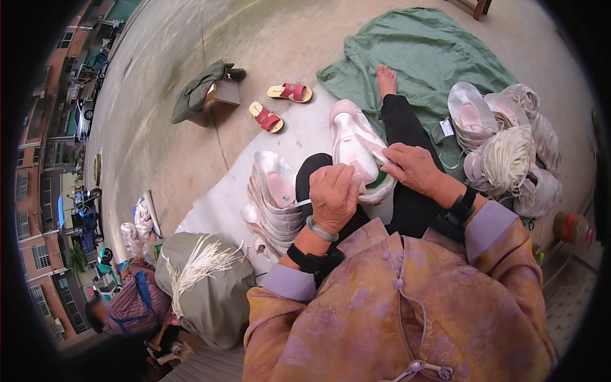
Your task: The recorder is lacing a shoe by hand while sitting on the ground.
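A white and pale pink sneaker (351, 135) rests over my lap, its toe pointing away from me. My left hand (334, 196) is closed at the near left side of its opening, fingertips pinched together. A white shoelace (301, 204) sticks out to the left from under that hand. On the sneaker's right side, my right hand (415, 167) grips the edge of the opening between thumb and fingers. Just left of my left hand stands a stack of nested white and pink shoes (275, 198). What lies inside my left fingertips is hidden.
At right, more pink and white shoes (474, 118) lie with a bundle of white laces (508, 156) on a green cloth (420, 48). Loose laces (202, 270) top a grey-green covered heap (219, 309). Red sandals (267, 118) and a box (223, 100) lie ahead; another person (137, 296) sits at left.
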Motion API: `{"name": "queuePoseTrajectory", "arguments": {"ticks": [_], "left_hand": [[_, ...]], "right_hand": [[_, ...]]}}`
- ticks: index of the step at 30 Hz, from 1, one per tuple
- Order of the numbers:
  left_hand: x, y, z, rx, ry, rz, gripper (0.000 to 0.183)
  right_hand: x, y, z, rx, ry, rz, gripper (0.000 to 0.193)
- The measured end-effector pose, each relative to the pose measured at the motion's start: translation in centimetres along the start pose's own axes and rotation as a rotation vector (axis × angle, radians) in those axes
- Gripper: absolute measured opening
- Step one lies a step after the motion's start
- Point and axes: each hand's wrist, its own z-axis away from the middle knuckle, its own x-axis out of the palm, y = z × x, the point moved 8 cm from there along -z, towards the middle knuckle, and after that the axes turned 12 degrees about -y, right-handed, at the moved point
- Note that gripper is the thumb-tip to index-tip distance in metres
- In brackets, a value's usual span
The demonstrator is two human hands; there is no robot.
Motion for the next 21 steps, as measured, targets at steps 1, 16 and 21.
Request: {"name": "queuePoseTrajectory", "arguments": {"ticks": [1, 16, 21], "left_hand": [[-0.6, -1.8, 0.6, -0.1, 0.007, -0.071, 0.034], [0.4, -13.4, 15.1, -0.503, -0.329, 0.167, 0.028], [-4.3, -6.1, 11.8, -0.423, -0.351, 0.131, 0.029]], "right_hand": [[0.0, 0.0, -0.1, -0.006, -0.003, 0.047, 0.026], [1.6, 0.7, -0.2, 0.026, -0.086, 0.263, 0.012], [1.8, 2.0, 0.2, 0.032, -0.074, 0.315, 0.008]]}}
